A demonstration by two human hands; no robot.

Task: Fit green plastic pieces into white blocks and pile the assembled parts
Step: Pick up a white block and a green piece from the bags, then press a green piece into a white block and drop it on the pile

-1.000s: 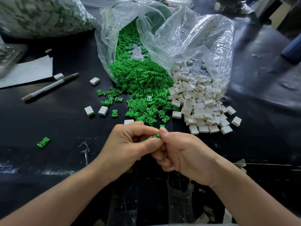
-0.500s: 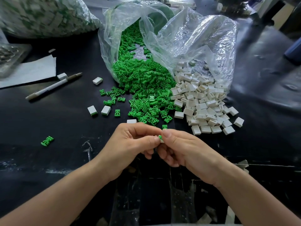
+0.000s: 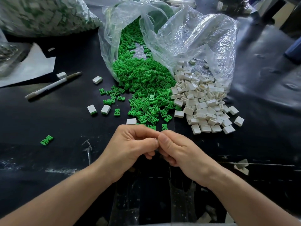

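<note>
Black table (image 3: 48, 121); green pieces (image 3: 143, 82), white blocks (image 3: 200, 105); left hand (image 3: 130, 144), right hand (image 3: 180, 149) curled, contents hidden.

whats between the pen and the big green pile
In the head view, a single white block sits on the black table, between the pen and the green pile.

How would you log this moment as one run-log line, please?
left hand: pinches small part; right hand: pinches it; part: mostly hidden; green pieces, white blocks: piled beyond hands
</note>
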